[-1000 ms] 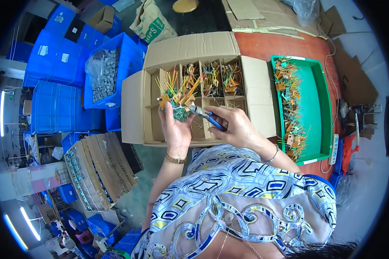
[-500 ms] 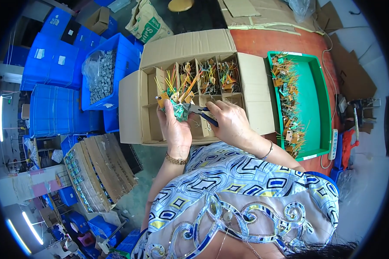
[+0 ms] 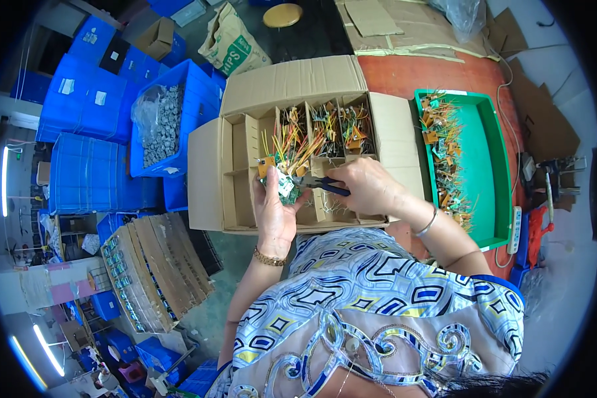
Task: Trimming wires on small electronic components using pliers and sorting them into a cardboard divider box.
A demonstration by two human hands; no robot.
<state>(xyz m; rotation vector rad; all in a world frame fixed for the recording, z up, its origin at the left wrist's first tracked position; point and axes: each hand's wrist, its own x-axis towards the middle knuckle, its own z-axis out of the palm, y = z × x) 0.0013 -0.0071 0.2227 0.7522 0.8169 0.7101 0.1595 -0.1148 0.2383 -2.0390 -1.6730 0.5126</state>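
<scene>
My left hand (image 3: 276,215) is closed around a green circuit board (image 3: 287,188) with an orange-brown part and thin yellow, orange and red wires fanning out from it. In my right hand (image 3: 365,184) are dark-handled cutting pliers (image 3: 330,186), their metal jaws against the board's right edge. Whether the jaws are closed on a lead is too small to tell. Both hands are over the near part of a divided cardboard box (image 3: 240,214). Its far compartments hold several wired circuit boards (image 3: 325,126); short wire bits lie in a near compartment.
Right of the box, a green tray (image 3: 474,159) carries a row of wired boards (image 3: 442,142) along its left side. A power strip (image 3: 515,229) lies beside it. Blue bins (image 3: 199,106), one full of small grey parts, stand at left. A sack (image 3: 235,46) is behind the box.
The board in my left hand has turned, showing a paler face. My right hand and the pliers have shifted slightly right. The whole view has moved a little.
</scene>
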